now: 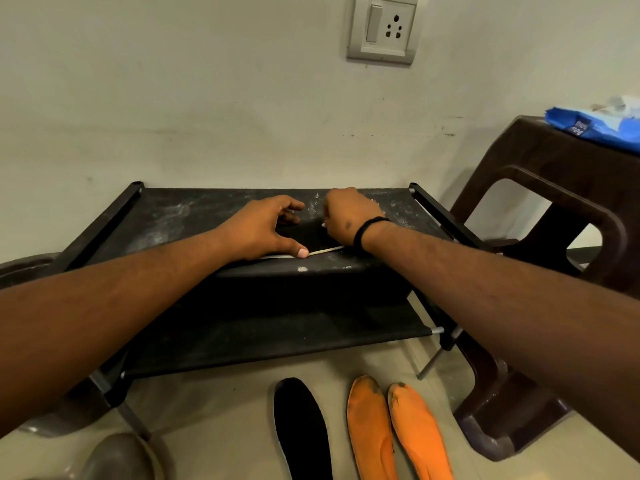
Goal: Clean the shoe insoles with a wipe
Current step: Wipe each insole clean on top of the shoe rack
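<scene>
A black insole (311, 237) with a pale edge lies on the top shelf of a black fabric rack (180, 216). My left hand (263, 230) holds it down, fingers on its far side and thumb on its near edge. My right hand (348, 216) is curled into a fist over the insole's right part; a small white bit, probably the wipe, shows at the fingers, mostly hidden. On the floor below lie another black insole (301, 427) and two orange insoles (370, 427) (419, 431).
A brown plastic stool (554, 202) stands at the right with a blue pack of wipes (595, 128) on top. The rack's lower shelf (277, 337) sits beneath. A dark shoe toe (117, 459) shows at bottom left. A wall socket (382, 27) is above.
</scene>
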`<state>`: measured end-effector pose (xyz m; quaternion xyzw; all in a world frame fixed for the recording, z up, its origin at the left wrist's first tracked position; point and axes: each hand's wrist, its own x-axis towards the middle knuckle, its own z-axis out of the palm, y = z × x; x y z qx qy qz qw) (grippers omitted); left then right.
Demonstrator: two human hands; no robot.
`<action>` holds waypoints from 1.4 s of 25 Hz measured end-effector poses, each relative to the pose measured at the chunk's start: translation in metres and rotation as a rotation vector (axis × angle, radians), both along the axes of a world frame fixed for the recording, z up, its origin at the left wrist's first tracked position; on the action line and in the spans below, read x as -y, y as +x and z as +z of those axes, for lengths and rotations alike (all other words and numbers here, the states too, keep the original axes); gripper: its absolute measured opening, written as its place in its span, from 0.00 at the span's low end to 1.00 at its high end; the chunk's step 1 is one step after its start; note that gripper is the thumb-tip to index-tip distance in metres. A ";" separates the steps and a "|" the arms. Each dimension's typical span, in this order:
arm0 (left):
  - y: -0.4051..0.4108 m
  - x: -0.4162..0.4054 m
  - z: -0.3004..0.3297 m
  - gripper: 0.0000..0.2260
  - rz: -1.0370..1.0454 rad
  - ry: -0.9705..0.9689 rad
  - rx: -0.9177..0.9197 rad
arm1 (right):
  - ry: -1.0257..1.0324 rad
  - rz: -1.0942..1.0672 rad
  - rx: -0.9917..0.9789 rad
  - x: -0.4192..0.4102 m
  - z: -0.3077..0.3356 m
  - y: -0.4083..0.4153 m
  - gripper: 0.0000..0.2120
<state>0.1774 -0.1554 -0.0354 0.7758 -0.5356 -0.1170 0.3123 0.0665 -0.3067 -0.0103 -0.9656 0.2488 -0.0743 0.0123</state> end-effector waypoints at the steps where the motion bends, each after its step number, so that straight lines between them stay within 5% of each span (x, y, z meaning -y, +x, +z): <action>1: 0.000 0.000 0.000 0.40 0.001 0.000 0.013 | 0.015 0.056 -0.012 -0.006 0.000 0.003 0.08; 4: 0.001 0.000 0.002 0.40 0.003 0.000 0.023 | 0.069 0.139 -0.062 -0.008 0.006 0.005 0.07; 10: -0.002 -0.002 0.000 0.40 0.014 -0.032 0.012 | -0.088 -0.034 -0.166 0.013 0.023 -0.019 0.07; 18: -0.004 -0.004 0.001 0.44 0.061 -0.036 0.058 | 0.201 0.171 -0.098 -0.010 0.015 -0.016 0.04; 25: -0.010 -0.010 0.009 0.50 0.220 -0.014 0.155 | -0.046 -0.165 -0.012 0.015 0.008 -0.007 0.07; 32: -0.006 -0.009 0.011 0.44 0.329 0.080 0.191 | 0.205 0.131 0.082 -0.033 -0.009 0.024 0.05; 35: -0.007 -0.009 0.009 0.47 0.344 0.090 0.215 | 0.012 0.025 0.045 -0.022 -0.002 0.016 0.08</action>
